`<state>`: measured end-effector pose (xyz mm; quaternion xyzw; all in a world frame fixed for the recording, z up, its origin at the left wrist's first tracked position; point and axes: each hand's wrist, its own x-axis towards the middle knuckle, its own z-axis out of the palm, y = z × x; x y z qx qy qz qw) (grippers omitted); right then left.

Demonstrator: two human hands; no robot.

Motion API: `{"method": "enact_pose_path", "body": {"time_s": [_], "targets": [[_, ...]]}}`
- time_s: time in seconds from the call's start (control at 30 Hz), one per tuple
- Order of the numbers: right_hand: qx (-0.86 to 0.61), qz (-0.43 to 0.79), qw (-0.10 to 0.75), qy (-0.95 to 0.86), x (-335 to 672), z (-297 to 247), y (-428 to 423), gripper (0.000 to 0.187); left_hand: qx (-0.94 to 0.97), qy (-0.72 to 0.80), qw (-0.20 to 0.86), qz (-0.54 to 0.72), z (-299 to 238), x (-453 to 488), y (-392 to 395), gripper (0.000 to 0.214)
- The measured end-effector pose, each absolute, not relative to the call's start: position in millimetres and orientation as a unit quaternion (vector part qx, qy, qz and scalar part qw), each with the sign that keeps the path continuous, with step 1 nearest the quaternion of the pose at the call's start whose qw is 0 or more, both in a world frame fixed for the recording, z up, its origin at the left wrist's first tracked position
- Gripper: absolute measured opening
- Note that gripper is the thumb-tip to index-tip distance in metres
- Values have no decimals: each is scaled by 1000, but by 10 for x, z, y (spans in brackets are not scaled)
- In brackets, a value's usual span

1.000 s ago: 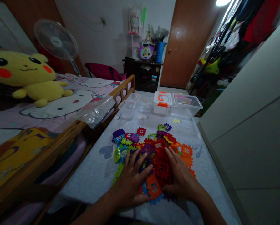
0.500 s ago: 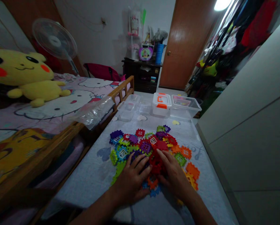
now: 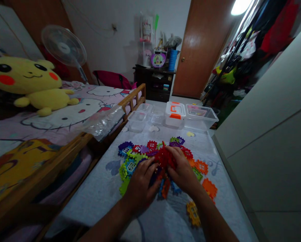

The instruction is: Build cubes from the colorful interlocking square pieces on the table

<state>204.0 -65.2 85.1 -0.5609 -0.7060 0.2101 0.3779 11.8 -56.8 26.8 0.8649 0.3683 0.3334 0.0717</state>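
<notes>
A heap of colourful plastic interlocking tiles (image 3: 136,153) lies on the grey patterned table (image 3: 95,191). My left hand (image 3: 140,181) and my right hand (image 3: 182,169) are curled together over the middle of the heap. Between them they grip a bunch of red tiles (image 3: 164,158) lifted a little above the pile, with blue and orange tiles hanging under it. Loose orange tiles (image 3: 209,187) and a yellow tile (image 3: 193,212) lie to the right and near my right forearm.
Clear plastic boxes (image 3: 200,116) and a white case with orange latches (image 3: 175,113) stand at the table's far end. A bed with a wooden rail (image 3: 72,148), a plastic bag (image 3: 103,121) and a yellow plush toy (image 3: 31,82) runs along the left. A white cabinet (image 3: 271,134) borders the right.
Both hands went from lying flat on the heap to closing around a bunch of red tiles and raising it forward. Several tiles were pushed aside, a yellow one now near my right forearm.
</notes>
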Motion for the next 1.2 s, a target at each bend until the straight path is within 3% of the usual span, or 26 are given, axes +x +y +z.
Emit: {"method": "enact_pose_path", "body": {"time_s": [0.2, 0.37, 0.53, 0.67, 0.77, 0.9, 1.2], "targets": [[-573, 178, 415, -684, 1885, 803, -369, 61, 845, 422, 9, 329, 334, 6, -473, 36], [-526, 231, 365, -733, 1722, 702, -365, 67, 829, 442, -4, 342, 321, -155, -395, 35], [-498, 250, 313, -769, 1871, 705, -484, 58, 781, 508, 32, 362, 298, -379, -190, 34], [-593, 168, 321, -719, 2360, 637, -416, 47, 703, 605, 87, 364, 167, -566, 119, 47], [-730, 105, 243, -630, 2716, 468, -318, 62, 678, 633, 172, 331, 20, -649, 315, 58], [-777, 152, 159, -590, 2857, 270, -294, 80, 695, 597, 261, 305, -83, -637, 361, 63], [-671, 227, 268, -653, 2534, 288, -375, 91, 739, 486, 354, 305, 18, -504, 188, 81]]}}
